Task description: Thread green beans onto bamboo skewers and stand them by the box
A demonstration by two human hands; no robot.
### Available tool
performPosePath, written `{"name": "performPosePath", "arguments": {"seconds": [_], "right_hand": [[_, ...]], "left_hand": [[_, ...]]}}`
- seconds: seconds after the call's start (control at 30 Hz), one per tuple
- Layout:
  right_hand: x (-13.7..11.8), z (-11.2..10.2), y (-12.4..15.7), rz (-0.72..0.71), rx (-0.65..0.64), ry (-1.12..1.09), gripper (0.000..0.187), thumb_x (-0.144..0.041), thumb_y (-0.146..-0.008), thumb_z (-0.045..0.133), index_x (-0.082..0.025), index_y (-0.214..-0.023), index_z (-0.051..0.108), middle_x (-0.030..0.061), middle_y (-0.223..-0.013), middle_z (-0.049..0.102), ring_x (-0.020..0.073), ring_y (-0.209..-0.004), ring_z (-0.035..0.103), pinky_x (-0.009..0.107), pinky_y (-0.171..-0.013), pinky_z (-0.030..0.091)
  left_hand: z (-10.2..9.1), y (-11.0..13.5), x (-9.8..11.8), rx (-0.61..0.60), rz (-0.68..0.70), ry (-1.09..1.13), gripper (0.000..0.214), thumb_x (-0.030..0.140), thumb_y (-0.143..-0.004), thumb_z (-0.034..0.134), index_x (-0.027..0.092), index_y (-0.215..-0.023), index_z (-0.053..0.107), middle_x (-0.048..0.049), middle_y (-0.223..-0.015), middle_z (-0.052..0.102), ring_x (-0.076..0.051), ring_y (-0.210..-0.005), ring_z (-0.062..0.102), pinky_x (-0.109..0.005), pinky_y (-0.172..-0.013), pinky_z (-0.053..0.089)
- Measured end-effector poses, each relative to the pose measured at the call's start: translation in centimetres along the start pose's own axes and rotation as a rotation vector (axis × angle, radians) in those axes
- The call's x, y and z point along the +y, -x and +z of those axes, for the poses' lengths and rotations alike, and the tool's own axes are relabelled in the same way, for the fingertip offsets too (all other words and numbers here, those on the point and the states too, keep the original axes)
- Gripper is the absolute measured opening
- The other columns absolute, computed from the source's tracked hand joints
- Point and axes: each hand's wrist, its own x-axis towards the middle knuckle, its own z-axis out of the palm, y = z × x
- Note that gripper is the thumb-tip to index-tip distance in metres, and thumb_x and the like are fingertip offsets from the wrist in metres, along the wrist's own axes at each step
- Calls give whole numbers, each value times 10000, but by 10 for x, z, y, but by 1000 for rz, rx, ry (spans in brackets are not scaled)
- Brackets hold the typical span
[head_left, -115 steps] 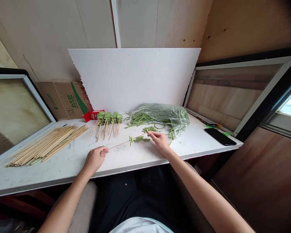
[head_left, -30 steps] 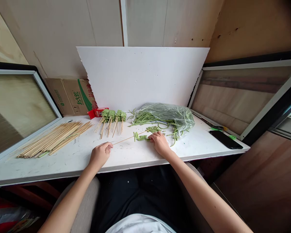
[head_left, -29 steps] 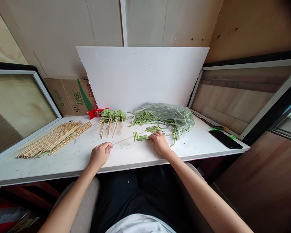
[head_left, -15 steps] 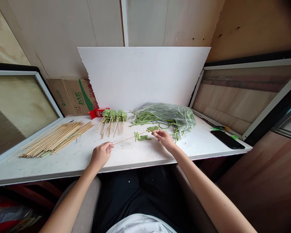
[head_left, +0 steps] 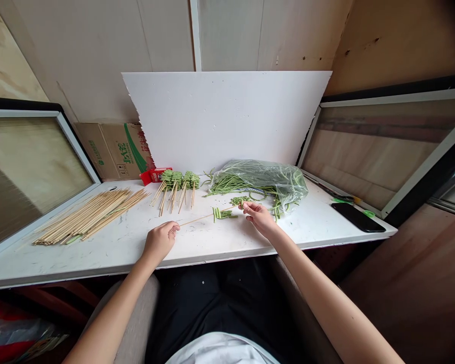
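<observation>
My left hand (head_left: 161,243) is closed on the lower end of a thin bamboo skewer (head_left: 195,220), which slants up to the right over the table. A few cut green bean pieces (head_left: 216,214) sit crosswise on the skewer, side by side. At the skewer's tip, my right hand (head_left: 261,220) pinches a short green bean piece (head_left: 241,205); whether the tip has pierced it I cannot tell. Behind the skewer lie loose cut bean pieces (head_left: 227,215). A heap of small bean bits (head_left: 235,200) lies just beyond the right fingers.
Bare skewers (head_left: 85,215) lie piled at left. Finished bean skewers (head_left: 181,179) are stacked by a red box (head_left: 151,175). A clear plastic bag (head_left: 276,177) of long beans (head_left: 231,183) lies at the back. A black phone (head_left: 358,217) rests near the right edge.
My right hand has brought the bean piece to the skewer's tip, where it now shows upright between the fingertips. My left hand keeps its hold, and the view has shifted slightly.
</observation>
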Motion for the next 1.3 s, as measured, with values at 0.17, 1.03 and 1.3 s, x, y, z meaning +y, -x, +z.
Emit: {"name": "performPosePath", "arguments": {"seconds": [0.17,1.03,1.3], "right_hand": [[5,-1,-3,10,-6,-8,485,-635,-742,823,-213,-968,743,76,-1092,732,158,-793,545,259,-615,344],[4,1,4,-25,78,21,410,-587,-743,856,-217,-918,830,97,-1078,787,221,-912,662,300,-690,416],[1,4,5,-47,67,45,424,-583,-713,874,-202,-893,823,86,-997,777,196,-842,623,296,-672,399]], "left_hand": [[-1,0,1,-2,4,1,276,155,-876,469,246,-914,728,-21,-861,786,-212,-819,727,-283,-745,510],[3,0,-3,2,-12,-56,268,134,-863,495,243,-863,739,-19,-895,805,-228,-825,737,-302,-725,505],[3,0,-4,19,24,-53,276,128,-846,491,245,-852,741,-13,-903,810,-217,-829,745,-290,-731,520]]}}
